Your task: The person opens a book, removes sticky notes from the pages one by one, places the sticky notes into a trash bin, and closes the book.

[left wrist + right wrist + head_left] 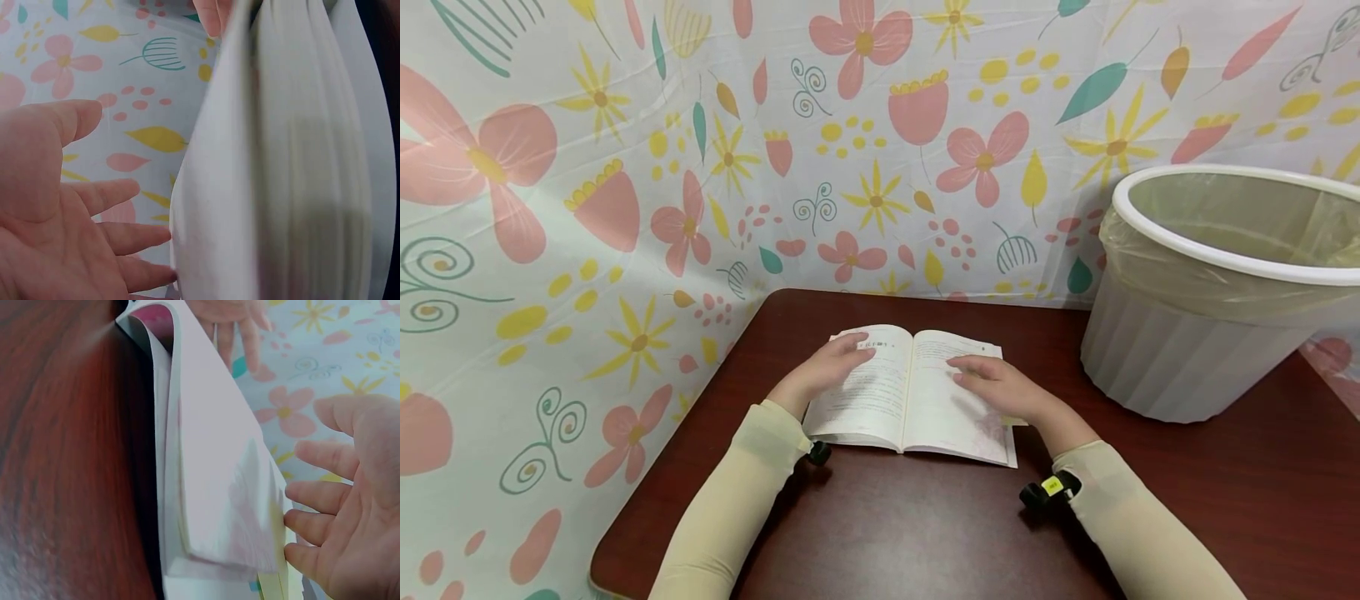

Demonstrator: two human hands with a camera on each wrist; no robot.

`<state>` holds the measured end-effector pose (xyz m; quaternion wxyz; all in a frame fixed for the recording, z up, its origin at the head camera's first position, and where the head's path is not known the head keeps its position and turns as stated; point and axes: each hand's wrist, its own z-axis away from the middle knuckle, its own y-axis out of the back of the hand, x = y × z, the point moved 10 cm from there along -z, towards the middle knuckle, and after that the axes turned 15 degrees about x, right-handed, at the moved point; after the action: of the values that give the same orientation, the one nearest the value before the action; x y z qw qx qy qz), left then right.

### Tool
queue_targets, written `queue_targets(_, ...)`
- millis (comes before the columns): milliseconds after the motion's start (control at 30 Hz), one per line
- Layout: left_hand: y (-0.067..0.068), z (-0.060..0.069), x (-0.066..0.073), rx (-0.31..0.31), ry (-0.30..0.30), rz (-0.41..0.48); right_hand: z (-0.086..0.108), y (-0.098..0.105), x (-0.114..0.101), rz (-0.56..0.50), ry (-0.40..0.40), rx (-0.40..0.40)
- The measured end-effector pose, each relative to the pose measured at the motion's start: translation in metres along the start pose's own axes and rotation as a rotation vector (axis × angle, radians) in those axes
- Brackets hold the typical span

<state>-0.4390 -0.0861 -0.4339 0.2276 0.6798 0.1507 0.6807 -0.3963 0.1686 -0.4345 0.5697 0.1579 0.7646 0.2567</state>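
An open book (880, 392) lies on the dark table, pages up, with printed text on both sides. The left hand (826, 367) is over its left page, fingers extended; in the left wrist view the left hand (81, 206) has fingertips at the page edge. Over the right page is the right hand (1000, 387), fingers extended; the right wrist view shows the right hand (344, 500) with fingertips at the book's outer edge. A yellowish tab (1015, 422) sticks out at the book's right side, beneath the right hand.
To the right on the brown table (880, 525) stands a grey bin (1172, 350) with a white rim and a clear liner. A floral curtain (880, 167) hangs behind the table and along its left side. Each wrist wears a small black camera.
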Motion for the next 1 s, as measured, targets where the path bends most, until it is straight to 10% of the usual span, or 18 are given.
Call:
queue_targets(600, -0.021, 0.012, 0.03, -0.154, -0.24, -0.073, -0.003, 0.006, 0.028, 0.135, -0.031, -0.005)
queue_targets(1000, -0.042, 0.014, 0.042, -0.245, -0.327, -0.274, -0.003, 0.016, 0.038, 0.222, -0.047, 0.025)
